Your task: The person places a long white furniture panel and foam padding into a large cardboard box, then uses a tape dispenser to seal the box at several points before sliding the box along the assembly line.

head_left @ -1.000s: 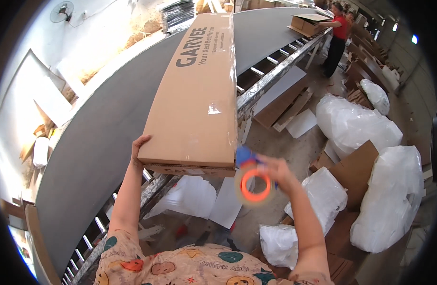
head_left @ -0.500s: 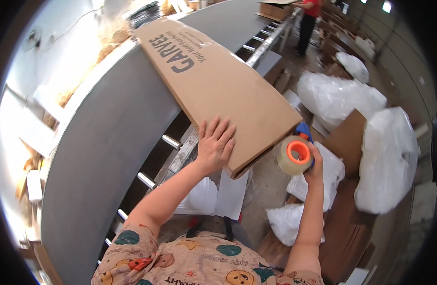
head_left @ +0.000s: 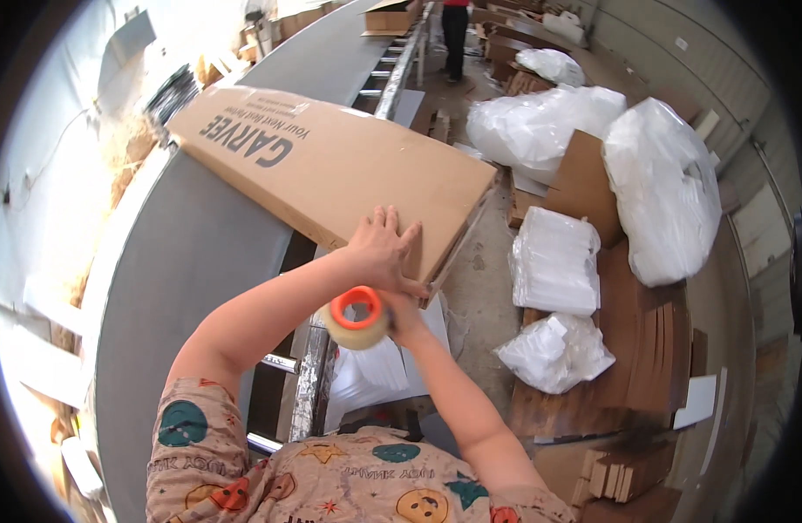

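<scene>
A long flat brown cardboard box (head_left: 331,170) with dark print lies across the grey conveyor belt (head_left: 183,261), its near end jutting over the belt's edge. My left hand (head_left: 382,248) lies flat with fingers spread on the box's near end. Just below that end, my right hand (head_left: 403,315) grips a tape dispenser (head_left: 356,318) with an orange core and a roll of clear tape, held under the box's near corner.
Metal rollers and a rail (head_left: 309,383) run beside the belt. White plastic-wrapped bundles (head_left: 553,261), big clear bags (head_left: 662,187) and flattened cardboard (head_left: 645,349) cover the floor on the right. Another box (head_left: 390,17) sits far up the belt, and a person (head_left: 456,26) stands there.
The box has swung round across the belt and its near end sits nearer to me. My right hand has brought the tape dispenser from the box's right side to under its near end.
</scene>
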The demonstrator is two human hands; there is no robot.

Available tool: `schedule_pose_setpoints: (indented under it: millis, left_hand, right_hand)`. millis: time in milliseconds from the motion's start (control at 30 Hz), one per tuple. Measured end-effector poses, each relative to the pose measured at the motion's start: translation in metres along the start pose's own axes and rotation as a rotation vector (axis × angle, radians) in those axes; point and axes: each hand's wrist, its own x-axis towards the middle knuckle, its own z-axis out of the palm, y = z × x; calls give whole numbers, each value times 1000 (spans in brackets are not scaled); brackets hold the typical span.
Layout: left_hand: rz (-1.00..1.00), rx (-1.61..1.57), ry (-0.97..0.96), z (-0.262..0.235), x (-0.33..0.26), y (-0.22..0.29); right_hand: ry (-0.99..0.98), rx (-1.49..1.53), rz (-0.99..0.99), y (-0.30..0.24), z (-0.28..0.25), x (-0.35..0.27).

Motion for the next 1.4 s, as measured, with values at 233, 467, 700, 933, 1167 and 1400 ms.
schedule_pose_setpoints:
  millis: [233, 467, 700, 933, 1167, 1400]
  left_hand:
    - [1097, 418, 580, 52, -2, 9]
    - [565, 779, 11, 22, 114, 51]
    - [51, 296, -647, -68, 247, 44]
    - [-116, -51, 497, -1, 178, 36]
    - [-199, -169, 476, 7, 173, 31]
    - [-151, -108, 511, 9, 170, 31]
  right_hand:
    - [-199, -144, 299, -33, -47, -101]
    - [91, -176, 413, -51, -164, -139]
    - [37, 195, 476, -79, -285, -26]
    - [-329, 277, 408, -202, -347, 229]
    - [-1131, -336, 444, -181, -273, 316]
    - [-457, -109, 165, -149, -304, 98]
